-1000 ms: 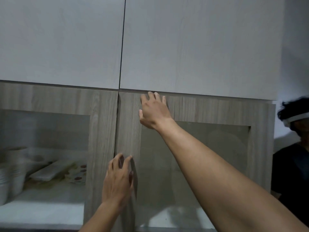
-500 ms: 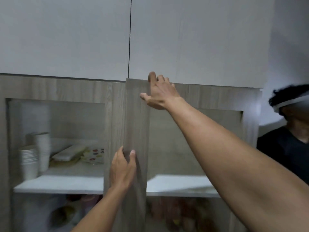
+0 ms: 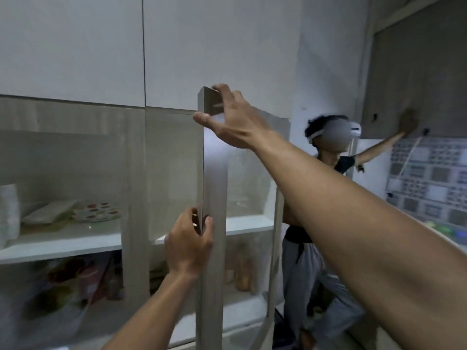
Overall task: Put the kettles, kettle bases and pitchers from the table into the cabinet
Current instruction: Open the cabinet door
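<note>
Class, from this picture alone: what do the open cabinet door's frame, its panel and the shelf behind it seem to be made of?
Door frame: probably wood-grain laminate board, matte; grey-brown streaks run along it.
Door panel: seemingly glass or clear plastic; the shelves show through, with faint reflections.
Shelf: likely white laminated board, smooth; plain and even, with no visible grain.

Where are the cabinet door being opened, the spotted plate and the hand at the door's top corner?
cabinet door (image 3: 214, 188), head view: its wooden frame edge, between the two hands.
spotted plate (image 3: 97, 212), head view: its middle, on the left shelf.
right hand (image 3: 232, 125), head view: the back of the hand, fingers on the door's top corner.
</note>
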